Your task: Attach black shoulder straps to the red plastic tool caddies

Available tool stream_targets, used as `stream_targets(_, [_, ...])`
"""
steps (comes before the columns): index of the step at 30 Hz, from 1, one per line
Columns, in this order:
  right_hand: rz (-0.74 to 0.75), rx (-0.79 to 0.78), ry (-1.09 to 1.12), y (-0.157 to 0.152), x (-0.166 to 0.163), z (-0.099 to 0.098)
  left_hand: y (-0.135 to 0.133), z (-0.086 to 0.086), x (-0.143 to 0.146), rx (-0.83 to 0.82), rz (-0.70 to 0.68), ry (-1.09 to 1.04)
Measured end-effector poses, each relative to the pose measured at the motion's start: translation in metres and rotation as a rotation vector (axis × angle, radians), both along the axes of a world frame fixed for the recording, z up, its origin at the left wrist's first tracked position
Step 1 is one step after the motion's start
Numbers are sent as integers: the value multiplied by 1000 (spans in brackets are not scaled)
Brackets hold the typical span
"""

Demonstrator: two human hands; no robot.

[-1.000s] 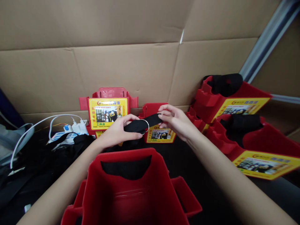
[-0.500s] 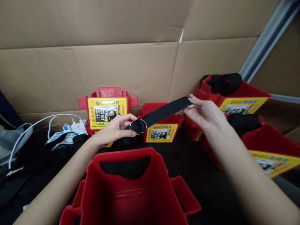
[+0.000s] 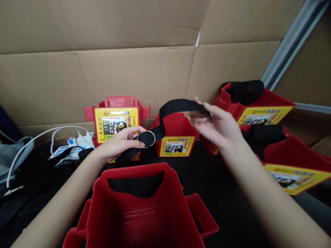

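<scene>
My left hand [image 3: 117, 144] pinches a black strap [image 3: 178, 105] at its metal ring [image 3: 146, 138], just above the far rim of a red plastic tool box [image 3: 139, 210]. My right hand [image 3: 219, 125] grips the strap's free end, which arches up and over from the ring toward the right. The strap's other part runs down from the ring behind the near box. A black band lies across the inner back wall of that box.
Several more red boxes with yellow labels stand around: one at the back left [image 3: 117, 120], a small one at the centre [image 3: 177, 136], and stacked ones at the right [image 3: 261, 106] holding black straps. A power strip with white cables [image 3: 74, 143] lies at the left. Cardboard walls [image 3: 129, 69] close off the back.
My right hand pulled the strap's end out through the ring to the right, then brought it back left so the strap now bows upward. My left hand stayed at the ring.
</scene>
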State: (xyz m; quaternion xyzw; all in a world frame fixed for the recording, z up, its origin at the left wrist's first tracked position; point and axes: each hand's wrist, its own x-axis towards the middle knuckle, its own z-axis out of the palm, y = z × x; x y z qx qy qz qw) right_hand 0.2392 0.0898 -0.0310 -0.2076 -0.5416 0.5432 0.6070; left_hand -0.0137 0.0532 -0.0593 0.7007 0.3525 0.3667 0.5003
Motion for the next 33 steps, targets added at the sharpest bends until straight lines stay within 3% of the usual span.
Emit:
stream_targets(5, [133, 92, -495, -27, -31, -10, 0, -1, 2, 206, 7, 177])
stream_targets(9, [206, 263, -769, -33, -43, -18, -2, -3, 3, 258, -5, 253])
stream_targets(12, [157, 434, -882, -33, -46, -22, 0, -6, 5, 224, -10, 227])
stream_targets(17, [-50, 808, -937, -39, -47, -24, 6, -12, 7, 226, -58, 249])
stream_targets(21, [117, 985, -961, -39, -44, -20, 6, -12, 8, 291, -62, 389])
stream_targets(23, [255, 961, -924, -36, -43, -20, 6, -11, 9, 301, -57, 457])
stream_targets(26, [356, 723, -701, -31, -41, -23, 4, -10, 10, 287, -54, 481])
stream_targets(29, [324, 453, -407, -30, -39, -22, 3, -10, 10, 224, -84, 447])
stream_targets(33, [182, 281, -230, -32, -33, -13, 7, -15, 9, 202, -78, 421])
